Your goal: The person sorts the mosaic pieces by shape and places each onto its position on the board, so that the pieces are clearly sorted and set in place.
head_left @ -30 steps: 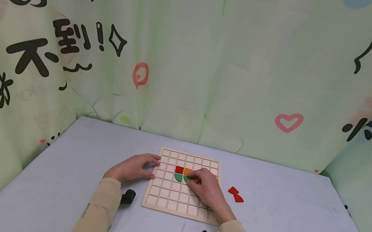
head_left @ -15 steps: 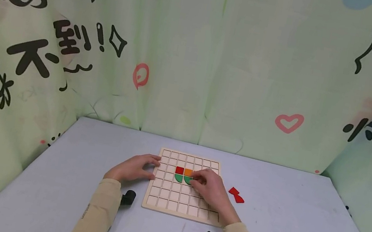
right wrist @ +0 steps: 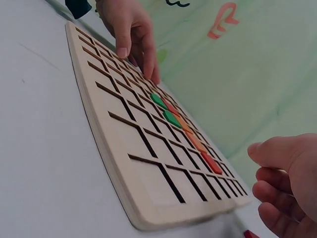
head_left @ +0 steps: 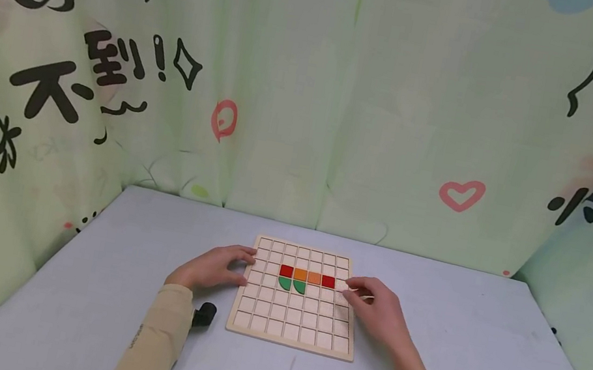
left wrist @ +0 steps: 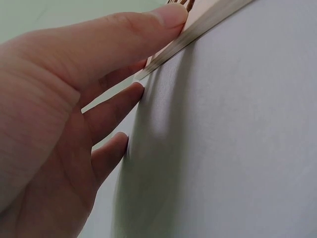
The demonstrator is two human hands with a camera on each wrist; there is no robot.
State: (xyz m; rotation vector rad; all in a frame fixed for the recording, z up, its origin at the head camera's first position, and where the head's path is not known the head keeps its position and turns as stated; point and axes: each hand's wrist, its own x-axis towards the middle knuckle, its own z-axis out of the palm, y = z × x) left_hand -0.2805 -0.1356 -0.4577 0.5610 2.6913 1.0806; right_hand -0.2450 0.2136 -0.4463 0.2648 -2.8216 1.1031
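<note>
Left hand [head_left: 213, 267] relaxed, touching left edge of grid board [head_left: 288, 344]. Board to its right, carrying coloured tiles [head_left: 300, 275]. Right hand [head_left: 380, 311] loosely curled, holding nothing; red piece [right wrist: 250, 234] beneath. Judged step: tile-laying; next move probably calls for pinching that piece.

"What is the surface?"
"A table [head_left: 486, 357] with a pale, lavender-white top, its far edge running across the view."
"And directly on it?"
"A wooden grid board [head_left: 295, 302], lying flat near the middle. Near its right edge, a red piece [right wrist: 250, 234], mostly cut off in the right wrist view."
</note>
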